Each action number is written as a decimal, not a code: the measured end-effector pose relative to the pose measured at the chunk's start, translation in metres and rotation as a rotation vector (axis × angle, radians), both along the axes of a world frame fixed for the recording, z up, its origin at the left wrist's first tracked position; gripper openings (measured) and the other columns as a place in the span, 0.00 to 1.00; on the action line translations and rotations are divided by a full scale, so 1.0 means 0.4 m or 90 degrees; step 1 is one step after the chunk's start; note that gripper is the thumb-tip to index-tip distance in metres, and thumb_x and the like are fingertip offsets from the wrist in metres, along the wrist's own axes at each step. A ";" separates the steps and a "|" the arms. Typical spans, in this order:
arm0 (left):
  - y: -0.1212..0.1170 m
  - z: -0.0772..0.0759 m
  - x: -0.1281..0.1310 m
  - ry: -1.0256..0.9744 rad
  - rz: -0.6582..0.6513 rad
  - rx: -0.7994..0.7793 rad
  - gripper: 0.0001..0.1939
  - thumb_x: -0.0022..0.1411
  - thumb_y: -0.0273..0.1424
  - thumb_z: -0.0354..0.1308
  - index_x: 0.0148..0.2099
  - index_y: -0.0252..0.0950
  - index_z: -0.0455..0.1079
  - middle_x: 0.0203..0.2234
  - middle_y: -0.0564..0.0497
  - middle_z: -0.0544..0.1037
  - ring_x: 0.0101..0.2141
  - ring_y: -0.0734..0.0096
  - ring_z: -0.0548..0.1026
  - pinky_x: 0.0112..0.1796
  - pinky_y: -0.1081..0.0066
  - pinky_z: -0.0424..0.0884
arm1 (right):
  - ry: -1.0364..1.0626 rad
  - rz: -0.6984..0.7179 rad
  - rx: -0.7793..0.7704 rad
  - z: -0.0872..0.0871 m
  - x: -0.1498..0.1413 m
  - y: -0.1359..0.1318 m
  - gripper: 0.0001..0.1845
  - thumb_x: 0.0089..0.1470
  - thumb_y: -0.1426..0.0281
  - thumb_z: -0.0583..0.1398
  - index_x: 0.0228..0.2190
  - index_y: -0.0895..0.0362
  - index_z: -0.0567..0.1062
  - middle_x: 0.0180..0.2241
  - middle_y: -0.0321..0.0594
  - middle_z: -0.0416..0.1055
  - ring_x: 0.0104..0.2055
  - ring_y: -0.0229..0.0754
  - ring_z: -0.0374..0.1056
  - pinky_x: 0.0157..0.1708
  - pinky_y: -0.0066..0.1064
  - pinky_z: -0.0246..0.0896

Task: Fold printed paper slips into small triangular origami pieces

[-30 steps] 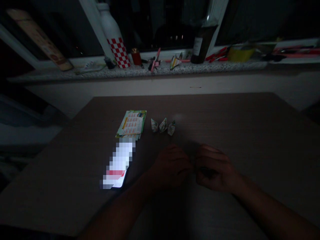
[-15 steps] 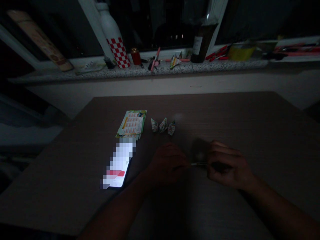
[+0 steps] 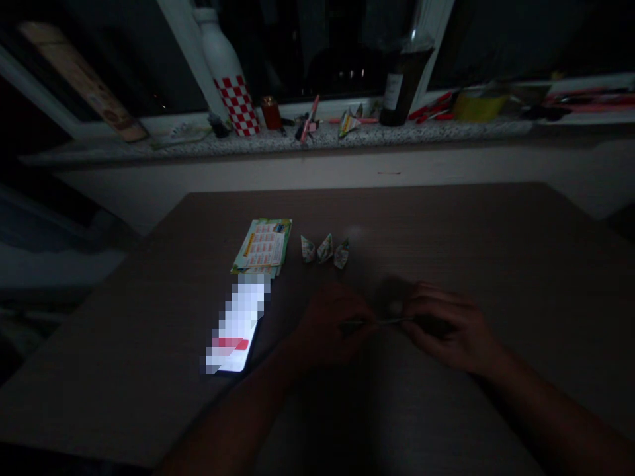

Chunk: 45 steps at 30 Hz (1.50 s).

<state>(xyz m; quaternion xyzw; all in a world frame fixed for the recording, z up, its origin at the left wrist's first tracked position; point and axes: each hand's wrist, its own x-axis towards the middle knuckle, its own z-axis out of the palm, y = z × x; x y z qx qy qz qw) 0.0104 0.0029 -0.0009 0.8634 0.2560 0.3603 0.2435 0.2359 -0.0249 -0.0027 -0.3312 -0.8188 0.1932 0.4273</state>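
Between my two hands is a small, thin piece of folded paper [image 3: 389, 322], seen nearly edge-on as a narrow pale line. My left hand [image 3: 335, 322] is closed, with thumb and fingers pinching its left end. At the other end, the fingertips of my right hand [image 3: 449, 325] are pressed together on it. Shadow and the fingers hide most of the paper. Just beyond my left hand, three small folded paper pieces [image 3: 325, 248] with pointed tips stand in a row.
Left of my left hand lies a phone [image 3: 235, 330] with a bright screen. Behind it is a stack of printed paper sheets [image 3: 265, 246] on the dark wooden table [image 3: 446, 225]. A checkered bottle [image 3: 237, 99], a dark bottle [image 3: 399, 92] and pens line the windowsill [image 3: 198, 148].
My right hand has shifted slightly left, closer to my left hand, and its fingers have straightened somewhat. The paper stays between both hands. The things on the table are unmoved.
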 end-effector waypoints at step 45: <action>-0.025 -0.027 0.044 -0.127 -0.069 -0.726 0.17 0.54 0.41 0.60 0.25 0.31 0.69 0.14 0.59 0.59 0.18 0.82 0.53 0.21 0.77 0.50 | 0.229 0.024 -0.519 -0.034 -0.031 -0.026 0.11 0.51 0.63 0.64 0.27 0.59 0.79 0.23 0.38 0.74 0.25 0.35 0.67 0.26 0.25 0.63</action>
